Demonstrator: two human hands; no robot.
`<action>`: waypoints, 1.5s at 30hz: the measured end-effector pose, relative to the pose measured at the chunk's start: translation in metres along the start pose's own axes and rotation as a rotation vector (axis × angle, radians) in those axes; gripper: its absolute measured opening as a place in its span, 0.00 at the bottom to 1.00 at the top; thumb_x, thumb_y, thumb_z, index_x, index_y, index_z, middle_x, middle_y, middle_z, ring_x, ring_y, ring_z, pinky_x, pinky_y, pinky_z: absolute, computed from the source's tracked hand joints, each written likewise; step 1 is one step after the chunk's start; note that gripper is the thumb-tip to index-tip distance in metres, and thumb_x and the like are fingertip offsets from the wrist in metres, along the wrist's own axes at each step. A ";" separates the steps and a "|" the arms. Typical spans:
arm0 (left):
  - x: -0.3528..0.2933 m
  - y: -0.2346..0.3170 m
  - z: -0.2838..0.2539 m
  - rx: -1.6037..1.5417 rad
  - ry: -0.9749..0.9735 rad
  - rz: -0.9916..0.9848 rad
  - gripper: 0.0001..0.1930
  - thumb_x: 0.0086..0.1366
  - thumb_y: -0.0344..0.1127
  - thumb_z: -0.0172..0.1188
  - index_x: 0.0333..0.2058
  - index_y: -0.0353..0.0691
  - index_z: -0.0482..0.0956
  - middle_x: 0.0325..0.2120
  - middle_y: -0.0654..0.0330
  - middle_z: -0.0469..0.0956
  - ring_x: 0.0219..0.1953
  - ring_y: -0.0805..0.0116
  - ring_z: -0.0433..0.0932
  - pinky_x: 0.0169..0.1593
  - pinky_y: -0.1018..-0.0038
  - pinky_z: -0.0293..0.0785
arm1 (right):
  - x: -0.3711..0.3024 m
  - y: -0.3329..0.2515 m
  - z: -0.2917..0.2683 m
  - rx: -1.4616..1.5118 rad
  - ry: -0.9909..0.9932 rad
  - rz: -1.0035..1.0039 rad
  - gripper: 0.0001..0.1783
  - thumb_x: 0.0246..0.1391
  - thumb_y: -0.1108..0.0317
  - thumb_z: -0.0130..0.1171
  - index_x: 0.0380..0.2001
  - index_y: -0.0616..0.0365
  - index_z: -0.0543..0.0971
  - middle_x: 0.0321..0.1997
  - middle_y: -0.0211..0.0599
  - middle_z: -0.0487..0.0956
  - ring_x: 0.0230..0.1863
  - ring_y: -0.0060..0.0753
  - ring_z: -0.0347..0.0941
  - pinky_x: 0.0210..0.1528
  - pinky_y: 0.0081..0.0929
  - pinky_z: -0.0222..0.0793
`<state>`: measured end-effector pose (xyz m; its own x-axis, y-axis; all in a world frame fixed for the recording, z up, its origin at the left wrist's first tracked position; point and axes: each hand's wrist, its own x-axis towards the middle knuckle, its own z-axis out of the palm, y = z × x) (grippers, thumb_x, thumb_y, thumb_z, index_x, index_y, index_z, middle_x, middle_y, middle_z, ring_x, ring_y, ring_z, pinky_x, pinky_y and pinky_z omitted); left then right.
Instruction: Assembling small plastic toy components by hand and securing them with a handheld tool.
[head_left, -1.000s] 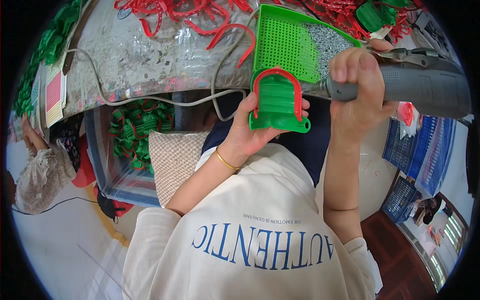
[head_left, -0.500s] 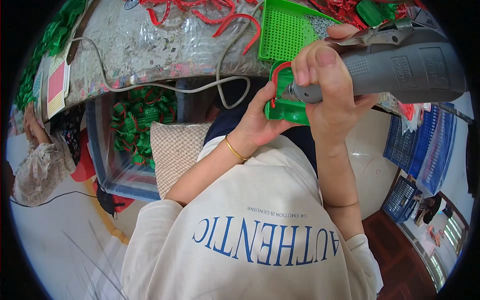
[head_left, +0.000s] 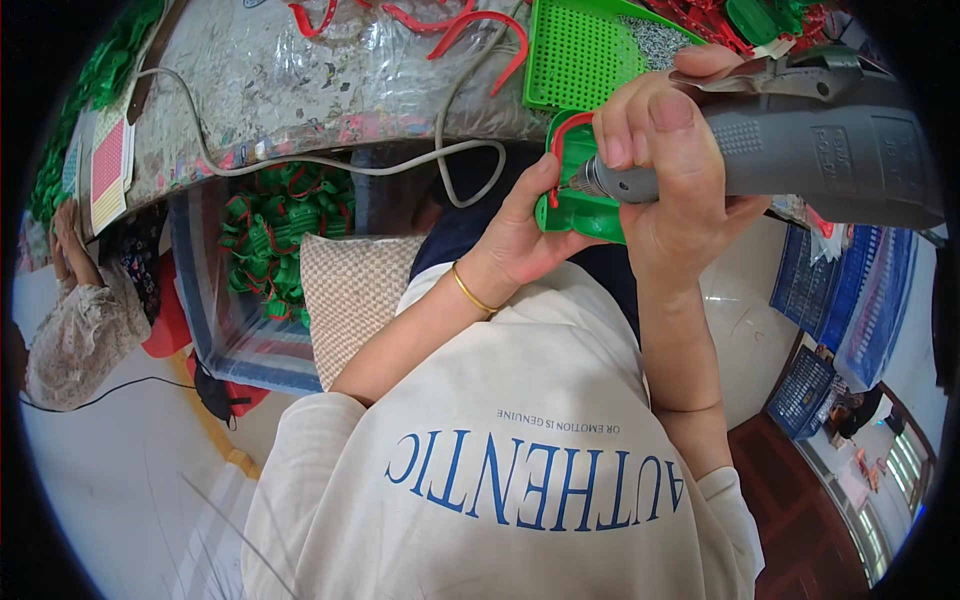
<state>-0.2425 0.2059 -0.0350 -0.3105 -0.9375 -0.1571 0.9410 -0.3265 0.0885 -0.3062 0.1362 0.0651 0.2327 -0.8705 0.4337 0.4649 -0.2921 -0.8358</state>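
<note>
My left hand [head_left: 522, 232] grips a hollow green plastic part [head_left: 592, 218] by its near left side, thumb on the edge. A curved red plastic handle [head_left: 572, 121] lies along that part's far and left edges. In my right hand [head_left: 680, 165] is a grey electric screwdriver [head_left: 830, 150], held sideways with its fingers wrapped round the front of the body. Its tip points left into the green part, close to the red handle and my left thumb. Whether a screw sits at the tip is too small to tell.
On the plastic-covered table lie a green perforated tray [head_left: 580, 62] with small metal screws [head_left: 655, 40], loose red handles [head_left: 480, 22] and a grey cable [head_left: 330, 163]. A crate [head_left: 255, 378] of green-and-red parts [head_left: 280, 235] stands left of a cushion [head_left: 355, 300]. Another person [head_left: 85, 325] is at far left.
The view has shifted slightly, and both hands sit a little farther right in it. The screwdriver tip stays inside the green part; both grips are unchanged.
</note>
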 end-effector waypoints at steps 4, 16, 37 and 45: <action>0.000 0.001 -0.003 -0.007 0.002 0.022 0.30 0.63 0.55 0.54 0.59 0.45 0.63 0.53 0.59 0.70 0.55 0.63 0.70 0.58 0.61 0.68 | 0.000 0.001 0.001 0.005 0.008 -0.007 0.15 0.52 0.76 0.52 0.44 0.67 0.68 0.19 0.35 0.66 0.19 0.24 0.63 0.23 0.23 0.61; -0.007 0.005 -0.002 -0.018 0.023 -0.004 0.29 0.63 0.54 0.55 0.57 0.43 0.65 0.51 0.59 0.73 0.53 0.65 0.72 0.57 0.63 0.70 | -0.004 0.001 0.002 0.030 -0.052 0.003 0.13 0.53 0.75 0.51 0.42 0.63 0.66 0.19 0.35 0.66 0.19 0.25 0.62 0.23 0.25 0.63; -0.028 0.033 -0.015 -0.079 -0.166 -0.030 0.39 0.62 0.58 0.52 0.61 0.33 0.58 0.54 0.35 0.66 0.54 0.43 0.71 0.58 0.56 0.68 | 0.088 -0.042 -0.051 -0.076 -0.076 -0.031 0.16 0.56 0.72 0.56 0.44 0.69 0.68 0.26 0.32 0.67 0.28 0.25 0.65 0.35 0.26 0.64; -0.127 0.082 -0.086 -0.169 0.089 0.087 0.39 0.57 0.52 0.61 0.63 0.43 0.57 0.56 0.33 0.62 0.56 0.35 0.66 0.57 0.45 0.66 | 0.091 -0.028 -0.057 -0.677 0.360 -0.449 0.15 0.55 0.73 0.58 0.44 0.69 0.70 0.41 0.42 0.75 0.44 0.31 0.73 0.50 0.27 0.69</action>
<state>-0.1148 0.3082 -0.0925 -0.2210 -0.9446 -0.2426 0.9753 -0.2128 -0.0601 -0.3467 0.0428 0.1089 -0.1861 -0.6561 0.7314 -0.1839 -0.7079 -0.6819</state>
